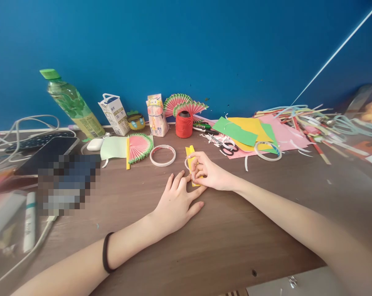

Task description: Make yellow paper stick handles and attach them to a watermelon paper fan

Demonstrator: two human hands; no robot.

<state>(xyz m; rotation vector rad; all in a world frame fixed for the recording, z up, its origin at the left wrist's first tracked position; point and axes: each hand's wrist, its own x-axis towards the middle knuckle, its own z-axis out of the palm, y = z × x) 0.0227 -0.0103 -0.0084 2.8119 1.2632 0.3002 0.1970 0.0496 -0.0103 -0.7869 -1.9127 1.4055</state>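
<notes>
A narrow folded yellow paper strip [190,153] lies on the brown table [223,230], pointing away from me. My right hand [208,172] rests over its near end, fingers curled and pinching the strip. My left hand [175,202] lies flat beside it, fingers stretched out, fingertips touching the strip's near end. A black band circles my left wrist.
A tape roll [163,155] and a pink-green paper fan [138,149] lie to the left; another tape roll [267,151], scissors [226,147] and coloured paper sheets [250,131] to the right. A red thread spool [184,124], cartons, a green bottle [72,103] and cables line the blue wall.
</notes>
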